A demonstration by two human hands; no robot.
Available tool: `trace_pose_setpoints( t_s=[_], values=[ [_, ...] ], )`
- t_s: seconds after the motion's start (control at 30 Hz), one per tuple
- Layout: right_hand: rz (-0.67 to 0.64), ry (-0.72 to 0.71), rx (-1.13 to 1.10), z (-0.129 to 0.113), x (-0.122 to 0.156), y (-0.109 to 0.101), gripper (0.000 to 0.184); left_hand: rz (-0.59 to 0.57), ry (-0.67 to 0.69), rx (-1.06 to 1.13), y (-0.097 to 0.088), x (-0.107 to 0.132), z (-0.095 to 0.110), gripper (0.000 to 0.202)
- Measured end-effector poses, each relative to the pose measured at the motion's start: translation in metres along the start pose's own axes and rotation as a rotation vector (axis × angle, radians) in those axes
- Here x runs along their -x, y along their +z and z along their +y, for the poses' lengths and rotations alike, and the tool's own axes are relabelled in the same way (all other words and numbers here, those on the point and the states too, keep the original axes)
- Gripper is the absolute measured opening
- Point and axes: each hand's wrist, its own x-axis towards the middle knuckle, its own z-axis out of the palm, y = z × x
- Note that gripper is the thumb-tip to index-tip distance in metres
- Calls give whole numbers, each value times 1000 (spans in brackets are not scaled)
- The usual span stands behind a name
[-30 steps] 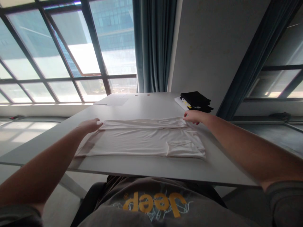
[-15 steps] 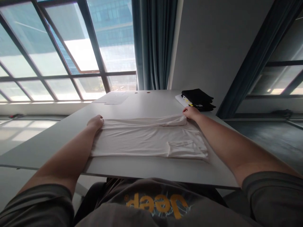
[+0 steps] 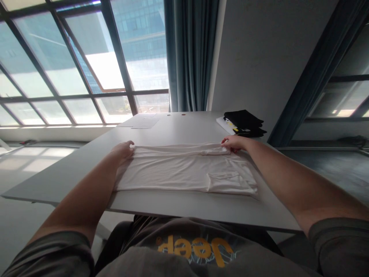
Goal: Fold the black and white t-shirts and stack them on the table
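Note:
A pale T-shirt lies spread in a long strip on the white table, its far side folded over towards the middle and a sleeve folded in near the right end. At the far left corner my left hand is closed on the fabric, its fingertips partly hidden. My right hand pinches the far edge near the right end between thumb and fingers. Light creases run across the cloth, and the near edge is fairly straight.
A stack of folded dark clothes with a white piece in it sits at the table's far right. Sheets of paper lie at the far left. Beyond the table are a blue curtain and windows.
My right hand has shifted slightly left and nearer along the folded far edge, which now lies flatter. My left hand stays at the left corner. The view has shifted a little.

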Motion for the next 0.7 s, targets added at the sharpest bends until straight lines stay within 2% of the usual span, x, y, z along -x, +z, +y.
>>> trace_pose_setpoints(
  t_s=[0.1,0.27,0.33,0.4,0.47,0.5,0.53,0.6,0.67,0.7],
  values=[
    [-58,-20,30,10,-4,-5,45,-17,19,14,0,-2,-5,41],
    [57,-29,114,16,-9,-7,43,25,-5,38,0,-6,-14,31],
    [62,-22,234,13,-6,-9,40,57,-30,22,-2,-4,-14,30],
    [153,-90,423,6,-1,-11,35,134,1,-13,-2,-1,-8,31],
    [283,-255,574,-4,7,-12,32,205,155,-5,-1,3,4,35],
    [294,-351,609,-10,12,-11,33,201,274,30,1,5,12,37],
    [248,-435,619,-17,17,-9,35,161,399,79,2,7,20,39],
    [52,-537,616,-28,26,0,36,33,590,163,5,10,35,44],
    [-57,-562,663,-35,32,11,35,-36,647,170,7,11,46,43],
    [-59,-561,703,-37,34,15,33,-33,637,148,6,12,48,40]
  ],
)
